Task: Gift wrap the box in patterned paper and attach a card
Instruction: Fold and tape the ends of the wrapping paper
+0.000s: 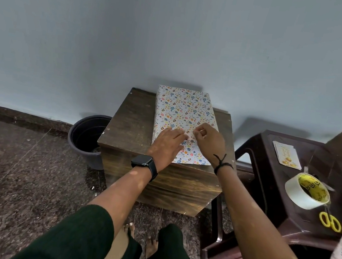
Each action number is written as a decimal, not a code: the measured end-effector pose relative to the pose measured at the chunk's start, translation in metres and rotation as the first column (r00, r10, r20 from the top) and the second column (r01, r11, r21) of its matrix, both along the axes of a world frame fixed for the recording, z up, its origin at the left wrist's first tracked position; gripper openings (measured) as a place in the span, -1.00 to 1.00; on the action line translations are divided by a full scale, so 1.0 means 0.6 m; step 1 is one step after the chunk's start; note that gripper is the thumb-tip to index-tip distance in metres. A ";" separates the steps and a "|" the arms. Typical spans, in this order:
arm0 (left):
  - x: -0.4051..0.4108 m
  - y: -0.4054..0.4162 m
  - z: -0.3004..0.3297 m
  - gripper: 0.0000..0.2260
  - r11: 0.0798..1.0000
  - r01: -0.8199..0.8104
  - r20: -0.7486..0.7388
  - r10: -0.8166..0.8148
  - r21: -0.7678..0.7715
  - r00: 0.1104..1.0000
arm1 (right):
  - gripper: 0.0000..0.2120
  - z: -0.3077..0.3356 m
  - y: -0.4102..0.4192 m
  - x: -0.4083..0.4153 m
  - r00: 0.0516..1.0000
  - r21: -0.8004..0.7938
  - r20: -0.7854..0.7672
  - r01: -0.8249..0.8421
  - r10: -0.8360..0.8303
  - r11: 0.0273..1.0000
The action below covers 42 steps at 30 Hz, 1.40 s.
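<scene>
We seem to be in a plain room of a home, not a shop or workshop. A bare pale blue wall point(179, 31) meets a dark speckled stone floor point(6, 172). We see a small wooden cabinet point(158, 178) serving as a table, a brown plastic stool point(278, 188) beside it, a black bucket point(86, 137) against the wall, and bare feet point(150, 247) on the floor.

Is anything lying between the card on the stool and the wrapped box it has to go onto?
Nothing visible. The card lies on the plastic stool, right of the wrapped box; only open space separates them.
</scene>
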<state>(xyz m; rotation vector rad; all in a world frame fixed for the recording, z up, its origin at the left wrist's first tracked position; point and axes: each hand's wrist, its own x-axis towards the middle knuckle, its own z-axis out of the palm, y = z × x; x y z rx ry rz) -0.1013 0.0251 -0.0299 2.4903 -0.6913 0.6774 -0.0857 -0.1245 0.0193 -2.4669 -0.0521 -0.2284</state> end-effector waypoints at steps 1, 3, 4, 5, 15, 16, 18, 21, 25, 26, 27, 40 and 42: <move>0.000 0.002 0.002 -0.64 1.000 0.016 0.008 -0.016 0.014 1.000 | -0.87 -0.005 -0.003 -0.012 0.999 0.049 0.046 0.003 -0.005 0.999; 0.001 0.006 0.004 -0.64 0.999 0.032 0.023 -0.033 0.038 0.999 | -0.84 -0.017 -0.010 -0.038 0.985 0.077 0.172 -0.041 0.028 0.996; 0.002 0.007 0.004 -0.64 0.999 0.034 0.019 -0.034 0.033 0.999 | -0.82 -0.026 -0.013 -0.049 0.969 0.039 0.238 -0.084 0.072 0.996; 0.002 0.008 0.004 -0.65 0.999 0.033 0.010 -0.034 0.025 0.999 | -0.80 -0.035 -0.014 -0.059 0.949 -0.017 0.289 -0.128 0.127 0.992; -0.005 0.002 0.013 -0.76 0.997 -0.027 -0.091 0.020 -0.074 0.996 | -0.58 -0.070 0.007 -0.064 0.934 -0.519 0.298 -0.014 0.196 0.855; -0.006 0.002 0.014 -0.77 0.997 -0.029 -0.091 0.022 -0.074 0.996 | -0.58 -0.066 0.012 -0.064 0.927 -0.574 0.316 0.016 0.203 0.819; -0.007 0.001 0.015 -0.77 0.996 -0.030 -0.096 0.022 -0.078 0.995 | -0.54 -0.057 0.016 -0.063 0.924 -0.663 0.311 0.045 0.221 0.747; -0.007 0.000 0.015 -0.77 0.992 -0.050 -0.166 0.030 -0.118 0.986 | -0.52 -0.052 0.010 -0.064 0.940 -0.728 0.250 0.024 0.233 0.686; -0.005 0.003 0.022 -0.75 0.986 -0.060 -0.273 0.016 -0.154 0.962 | -0.39 -0.043 0.001 -0.073 0.989 -0.509 0.070 -0.077 0.130 0.858; -0.005 0.005 0.024 -0.74 0.986 -0.058 -0.289 0.011 -0.154 0.957 | -0.40 -0.047 0.001 -0.076 0.992 -0.478 0.075 -0.052 0.099 0.877; -0.004 0.006 0.025 -0.74 0.987 -0.058 -0.299 0.011 -0.149 0.954 | -0.41 -0.046 0.003 -0.081 0.993 -0.475 0.070 -0.051 0.095 0.879; -0.002 0.009 0.046 -0.68 0.973 -0.072 -0.440 -0.033 -0.220 0.898 | -0.47 -0.010 -0.010 -0.051 0.998 -0.351 0.028 -0.039 0.052 0.935; -0.001 0.003 0.048 -0.67 0.975 -0.094 -0.399 0.006 -0.200 0.917 | -0.54 -0.009 -0.027 -0.044 0.993 -0.338 0.111 0.015 0.024 0.941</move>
